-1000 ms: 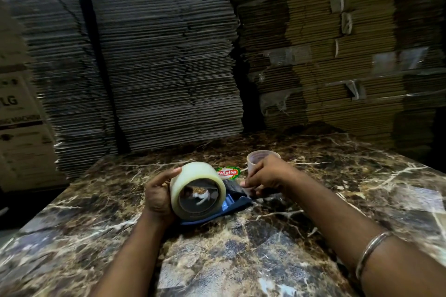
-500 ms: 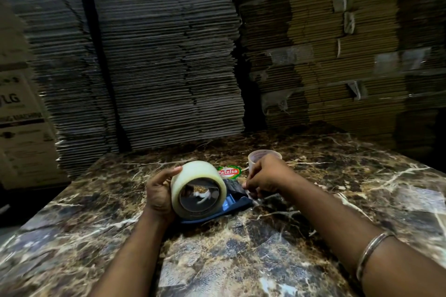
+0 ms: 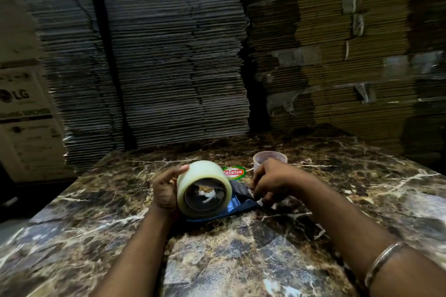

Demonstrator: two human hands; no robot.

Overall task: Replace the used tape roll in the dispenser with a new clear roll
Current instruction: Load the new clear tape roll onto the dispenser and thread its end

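Hands [image 3: 166, 190] (left one) grip clear roll [image 3: 202, 188].

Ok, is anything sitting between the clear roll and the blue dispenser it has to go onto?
Nothing visible does. The left hand grips the wide clear tape roll right against the blue tape dispenser on the marble table. The right hand is at the dispenser's right end, beside the roll rather than in its way.
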